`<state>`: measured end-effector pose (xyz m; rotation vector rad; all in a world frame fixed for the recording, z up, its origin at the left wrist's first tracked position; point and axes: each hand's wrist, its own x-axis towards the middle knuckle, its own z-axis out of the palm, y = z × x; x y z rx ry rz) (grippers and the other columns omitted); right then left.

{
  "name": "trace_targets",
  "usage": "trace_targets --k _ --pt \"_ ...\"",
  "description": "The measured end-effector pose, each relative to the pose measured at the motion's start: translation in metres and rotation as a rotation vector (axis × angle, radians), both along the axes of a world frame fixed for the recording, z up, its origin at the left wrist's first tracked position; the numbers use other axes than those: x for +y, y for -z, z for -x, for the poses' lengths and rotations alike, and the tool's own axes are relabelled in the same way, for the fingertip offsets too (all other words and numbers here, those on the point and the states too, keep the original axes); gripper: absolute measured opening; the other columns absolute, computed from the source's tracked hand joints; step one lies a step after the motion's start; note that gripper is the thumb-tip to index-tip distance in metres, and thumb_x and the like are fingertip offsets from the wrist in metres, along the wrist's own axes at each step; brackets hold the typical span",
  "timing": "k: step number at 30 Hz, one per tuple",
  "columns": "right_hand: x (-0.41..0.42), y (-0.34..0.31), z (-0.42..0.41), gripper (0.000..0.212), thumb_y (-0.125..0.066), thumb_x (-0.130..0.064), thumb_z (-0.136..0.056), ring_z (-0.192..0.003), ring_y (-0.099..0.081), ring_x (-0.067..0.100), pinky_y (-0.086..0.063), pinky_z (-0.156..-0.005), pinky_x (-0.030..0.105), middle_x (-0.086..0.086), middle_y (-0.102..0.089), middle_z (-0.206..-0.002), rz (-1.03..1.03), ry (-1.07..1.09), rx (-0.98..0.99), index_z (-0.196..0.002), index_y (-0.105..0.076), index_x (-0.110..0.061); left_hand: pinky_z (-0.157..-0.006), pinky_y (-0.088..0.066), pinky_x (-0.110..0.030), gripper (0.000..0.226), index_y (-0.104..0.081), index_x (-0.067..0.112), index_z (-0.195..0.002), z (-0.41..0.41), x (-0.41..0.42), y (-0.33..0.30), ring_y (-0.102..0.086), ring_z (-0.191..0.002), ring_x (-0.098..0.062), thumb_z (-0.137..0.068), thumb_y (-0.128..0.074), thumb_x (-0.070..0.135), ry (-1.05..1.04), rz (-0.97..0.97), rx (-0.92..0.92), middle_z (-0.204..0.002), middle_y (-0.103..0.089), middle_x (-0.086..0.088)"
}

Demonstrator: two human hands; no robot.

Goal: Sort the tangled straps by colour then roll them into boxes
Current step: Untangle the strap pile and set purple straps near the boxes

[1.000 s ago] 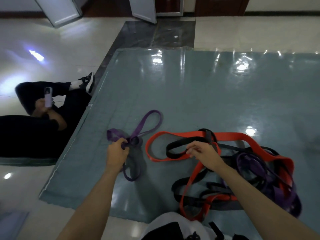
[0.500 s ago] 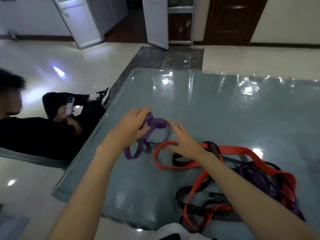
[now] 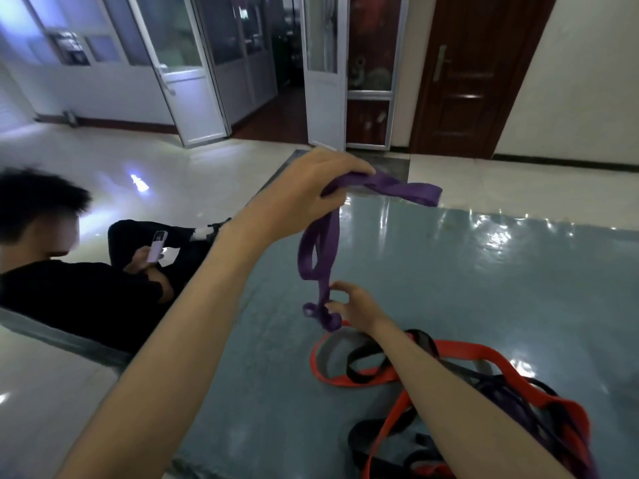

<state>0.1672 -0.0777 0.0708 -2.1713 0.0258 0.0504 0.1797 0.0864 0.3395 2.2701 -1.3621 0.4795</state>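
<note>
Left hand (image 3: 304,195) raised, gripping 1 purple strap (image 3: 320,250) by its upper end; strap hangs over the grey mat (image 3: 484,288). Right hand (image 3: 356,307) pinches the strap's lower end. Red, black and purple tangle (image 3: 484,392) lies on the mat beside.

the left hand (image 3: 304,195) is reaching up and far, arm stretched from the near left, fingers curling around a purple strap (image 3: 321,250). the right hand (image 3: 352,309) is sitting lower and nearer, forearm coming in from the near right, fingertips pinching the strap's hanging end.
</note>
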Motion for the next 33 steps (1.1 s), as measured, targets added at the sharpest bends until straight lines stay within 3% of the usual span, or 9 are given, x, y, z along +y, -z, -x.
trace_targets --k 2,5,10,15,23,26,29,31,33 --pt "0.000 0.002 0.000 0.003 -0.075 -0.021 -0.093 -0.092 -0.068 0.009 -0.049 -0.089 0.031 -0.009 -0.074 -0.096 -0.028 0.028 0.014 -0.093 -0.072 -0.023 -0.097 -0.038 -0.015 0.041 -0.066 0.020 -0.132 -0.004 0.008 -0.010 -0.052 -0.107 0.006 -0.095 -0.063 0.004 -0.009 0.053 -0.010 -0.128 -0.067 0.006" --pt "-0.011 -0.003 0.003 0.014 -0.072 -0.007 -0.095 -0.072 -0.071 0.010 -0.052 -0.075 0.030 -0.008 -0.075 -0.076 -0.319 0.149 0.014 -0.084 -0.067 -0.015 -0.095 -0.046 -0.022 0.040 -0.068 0.018 -0.130 -0.009 0.024 -0.015 -0.060 -0.108 -0.009 -0.093 -0.064 0.001 -0.068 0.164 -0.002 -0.124 -0.069 0.006" --pt "-0.052 -0.046 0.007 0.005 -0.064 -0.009 -0.101 -0.074 -0.074 0.027 -0.061 -0.059 0.036 0.013 -0.077 -0.093 -0.748 0.432 -0.010 -0.098 -0.059 -0.008 -0.091 -0.053 -0.024 0.039 -0.070 0.017 -0.128 -0.026 0.049 -0.003 -0.066 -0.106 -0.011 -0.094 -0.066 -0.001 -0.160 0.292 0.082 -0.120 -0.072 0.003" --pt "-0.093 -0.087 0.021 0.009 -0.067 -0.012 -0.098 -0.067 -0.074 0.025 -0.060 -0.055 0.031 0.008 -0.075 -0.087 -1.020 0.536 -0.091 -0.094 -0.060 -0.013 -0.099 -0.057 -0.036 0.039 -0.071 0.019 -0.130 -0.037 0.030 0.030 -0.067 -0.108 -0.006 -0.095 -0.068 0.002 -0.190 0.325 0.252 -0.120 -0.072 0.005" --pt "-0.117 -0.075 0.057 0.022 -0.071 -0.016 -0.097 -0.073 -0.073 0.019 -0.059 -0.062 0.030 0.008 -0.078 -0.090 -0.698 0.386 -0.017 -0.118 -0.065 -0.015 -0.097 -0.054 -0.022 0.039 -0.071 0.016 -0.132 -0.019 -0.072 0.018 -0.066 -0.109 0.000 -0.095 -0.070 0.006 0.022 0.303 0.259 -0.122 -0.072 0.007" --pt "-0.113 -0.064 0.062 0.022 -0.077 -0.017 -0.093 -0.075 -0.068 0.015 -0.060 -0.067 0.032 0.000 -0.071 -0.087 -0.597 0.331 -0.021 -0.114 -0.072 -0.015 -0.101 -0.052 -0.021 0.040 -0.070 0.015 -0.133 -0.011 -0.114 -0.009 -0.063 -0.113 0.001 -0.095 -0.067 0.003 0.107 0.333 0.238 -0.123 -0.070 0.009" --pt "-0.114 -0.061 0.066 0.040 -0.091 -0.033 -0.077 -0.070 -0.066 0.011 -0.057 -0.067 0.033 -0.009 -0.072 -0.081 -0.569 0.282 -0.026 -0.109 -0.071 -0.018 -0.101 -0.054 -0.024 0.042 -0.068 0.020 -0.135 -0.006 -0.152 -0.032 -0.064 -0.115 0.002 -0.096 -0.065 0.005 0.145 0.395 0.272 -0.125 -0.071 0.010" --pt "-0.120 -0.062 0.064 0.051 -0.092 -0.035 -0.071 -0.083 -0.071 0.009 -0.059 -0.070 0.032 -0.013 -0.076 -0.097 -0.631 0.252 0.003 -0.114 -0.069 -0.020 -0.104 -0.053 -0.028 0.044 -0.067 0.021 -0.137 -0.003 -0.174 -0.044 -0.064 -0.118 -0.001 -0.096 -0.064 0.005 0.160 0.429 0.314 -0.128 -0.070 0.009" --pt "-0.130 -0.066 0.063 0.035 -0.087 -0.021 -0.083 -0.088 -0.071 0.001 -0.055 -0.067 0.022 -0.019 -0.076 -0.108 -0.601 0.223 -0.012 -0.115 -0.074 -0.021 -0.107 -0.052 -0.031 0.044 -0.066 0.020 -0.138 0.000 -0.193 -0.052 -0.063 -0.121 -0.004 -0.097 -0.064 0.005 0.172 0.452 0.345 -0.131 -0.070 0.007"
